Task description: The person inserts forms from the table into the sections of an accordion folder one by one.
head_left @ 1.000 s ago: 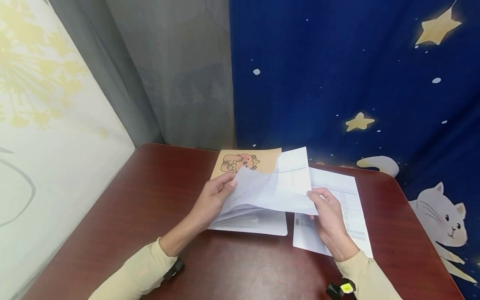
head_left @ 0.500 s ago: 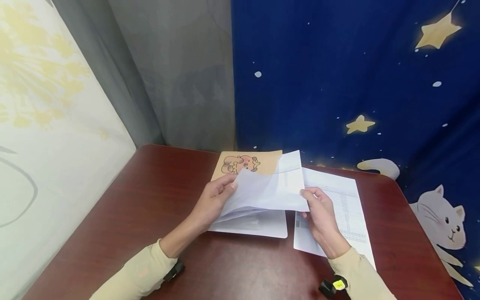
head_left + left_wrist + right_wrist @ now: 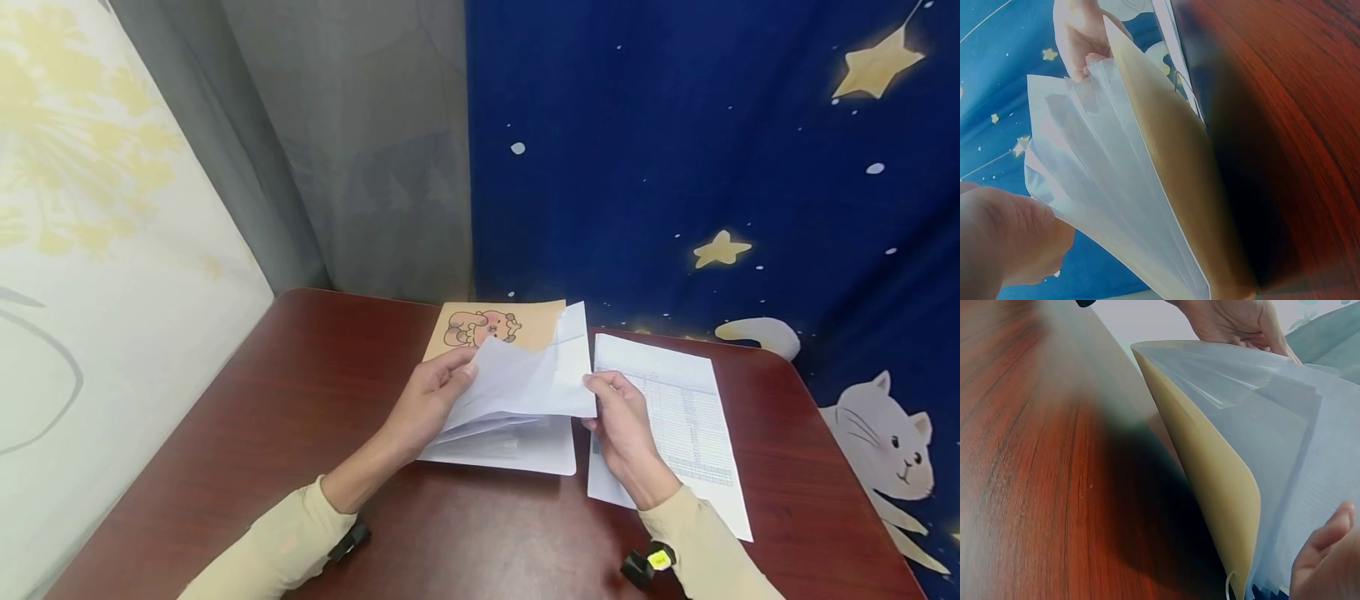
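A folder with a tan cover (image 3: 540,321) bearing a cartoon animal lies on the table, its clear plastic sleeves (image 3: 1110,144) fanned apart. At its left side my left hand (image 3: 431,400) pinches a raised sleeve between thumb and fingers. My right hand (image 3: 626,425) grips the near right corner of a white printed sheet (image 3: 576,367), thumb on top. Most of that sheet overlaps the raised sleeve, with only its right strip sticking out. In the right wrist view the tan cover (image 3: 1210,469) curves below the sleeves, and the left hand (image 3: 1235,325) shows beyond them.
A second printed sheet (image 3: 678,408) lies flat on the red-brown table (image 3: 480,533), right of the folder and partly under the right hand. A blue star-patterned curtain (image 3: 637,167) and a grey curtain (image 3: 375,167) hang behind the table.
My right hand has moved left with the printed sheet, so less of it sticks out past the sleeve. The left hand holds the sleeve in about the same place.
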`<state>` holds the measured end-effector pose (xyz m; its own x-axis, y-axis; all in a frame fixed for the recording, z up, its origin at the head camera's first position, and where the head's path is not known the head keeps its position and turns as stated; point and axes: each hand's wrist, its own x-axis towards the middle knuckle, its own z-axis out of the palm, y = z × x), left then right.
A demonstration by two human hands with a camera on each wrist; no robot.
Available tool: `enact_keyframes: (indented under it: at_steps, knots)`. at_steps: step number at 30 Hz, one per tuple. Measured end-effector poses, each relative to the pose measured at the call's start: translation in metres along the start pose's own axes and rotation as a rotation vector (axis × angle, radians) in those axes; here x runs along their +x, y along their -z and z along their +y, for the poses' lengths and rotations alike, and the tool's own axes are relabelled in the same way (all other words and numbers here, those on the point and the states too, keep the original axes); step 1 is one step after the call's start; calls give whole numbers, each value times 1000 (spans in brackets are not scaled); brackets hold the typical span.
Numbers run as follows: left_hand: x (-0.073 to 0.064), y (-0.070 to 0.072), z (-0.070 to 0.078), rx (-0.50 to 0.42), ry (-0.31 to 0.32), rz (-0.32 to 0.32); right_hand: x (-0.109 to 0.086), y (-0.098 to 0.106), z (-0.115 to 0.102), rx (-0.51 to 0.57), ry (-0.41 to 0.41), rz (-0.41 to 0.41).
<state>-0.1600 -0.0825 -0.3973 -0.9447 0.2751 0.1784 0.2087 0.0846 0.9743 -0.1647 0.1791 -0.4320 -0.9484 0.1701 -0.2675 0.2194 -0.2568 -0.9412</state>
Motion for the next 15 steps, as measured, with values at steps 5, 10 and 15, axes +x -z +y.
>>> enact_keyframes:
  at_steps: [5,10,15]
  knots:
    - [1,0,-1,2,2,-3,4,-7,3,-11,-2,-8]
    - [1,0,0,9,-7,-7,5,-12,6,-10,-7,-24]
    - [1,0,1,5,-1,-8,5,-18,8,-17,12,-58]
